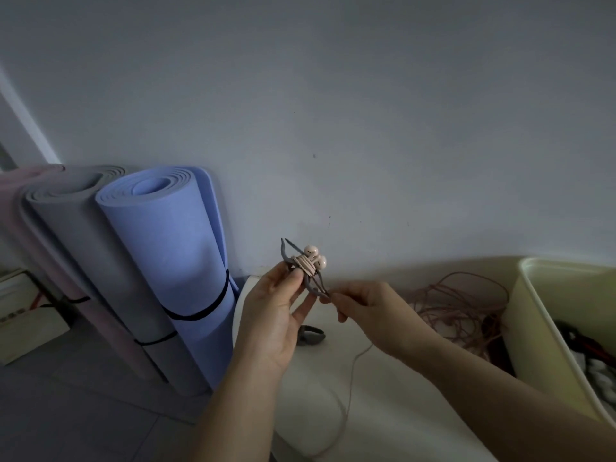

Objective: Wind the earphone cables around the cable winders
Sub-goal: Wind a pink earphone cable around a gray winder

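Cut off at right edge: cream bin, contents too dark to tell. Half hidden behind left hand: dark gray object on table. Partly behind bin: cable tangle.

A home room: rolled yoga mats lean against the plain wall.

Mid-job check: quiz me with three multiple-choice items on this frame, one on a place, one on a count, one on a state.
1. The spare winder lies: A on the table; B in the right hand; C in the left hand.
2. Earbuds on the held winder: A one; B two; C none.
3. The right hand: A rests open; B pinches the cable; C makes an empty fist.

1 A, it sits on the white top below the left hand. 2 B, two pink buds show side by side. 3 B, it pinches the cable at the held winder's lower tip.
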Tool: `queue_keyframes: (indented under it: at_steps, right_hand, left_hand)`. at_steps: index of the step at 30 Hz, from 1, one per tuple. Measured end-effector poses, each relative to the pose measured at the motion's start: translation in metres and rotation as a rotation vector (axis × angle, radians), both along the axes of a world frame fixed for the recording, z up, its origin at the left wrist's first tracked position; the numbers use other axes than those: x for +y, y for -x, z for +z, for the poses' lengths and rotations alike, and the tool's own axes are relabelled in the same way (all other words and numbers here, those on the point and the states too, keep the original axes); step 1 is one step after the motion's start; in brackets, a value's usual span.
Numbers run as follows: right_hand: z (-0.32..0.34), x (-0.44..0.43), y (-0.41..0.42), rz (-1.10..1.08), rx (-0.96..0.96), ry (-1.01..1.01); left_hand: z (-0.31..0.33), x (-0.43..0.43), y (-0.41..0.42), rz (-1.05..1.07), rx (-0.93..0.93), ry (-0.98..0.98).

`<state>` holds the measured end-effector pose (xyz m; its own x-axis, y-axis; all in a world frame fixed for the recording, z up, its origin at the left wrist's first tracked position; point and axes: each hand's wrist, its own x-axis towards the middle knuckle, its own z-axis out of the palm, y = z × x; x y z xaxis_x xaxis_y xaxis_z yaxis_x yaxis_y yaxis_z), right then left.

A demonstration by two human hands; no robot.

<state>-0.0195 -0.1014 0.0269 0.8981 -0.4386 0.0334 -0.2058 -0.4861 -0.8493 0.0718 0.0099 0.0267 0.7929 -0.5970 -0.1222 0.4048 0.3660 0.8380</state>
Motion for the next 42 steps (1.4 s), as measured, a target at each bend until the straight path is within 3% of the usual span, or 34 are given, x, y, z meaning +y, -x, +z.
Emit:
queue_keyframes:
  at_steps: [5, 10, 13, 16, 22, 38, 42]
  right_hand:
    - [0.004, 0.001, 0.004, 0.052, 0.002, 0.226]
    - [0.016, 0.0, 0.011, 0.062, -0.045, 0.4]
    - [0.025, -0.003, 0.014, 0.014, -0.081, 0.389]
    - [0.032, -0.014, 0.019, -0.048, -0.072, 0.333]
    - [0.037, -0.032, 0.027, -0.044, -0.026, 0.312]
    - [0.026, -0.053, 0.028, 0.054, -0.11, -0.085]
    - [0.006, -0.052, 0.023, 0.198, -0.055, -0.379]
  left_hand:
    - [0.0, -0.002, 0.002, 0.04, 0.046, -0.009]
    - [-0.006, -0.002, 0.002, 0.063, -0.199, -0.205]
    - [-0.011, -0.002, 0.003, 0.07, -0.418, -0.429]
    - [-0.008, -0.001, 0.008, -0.039, -0.625, -0.536]
    - [-0.005, 0.003, 0.008, -0.305, -0.782, -0.635]
    - [0.001, 0.014, 0.001, -0.587, -0.563, -0.347]
    - [0.006, 0.014, 0.005, -0.541, -0.422, -0.156]
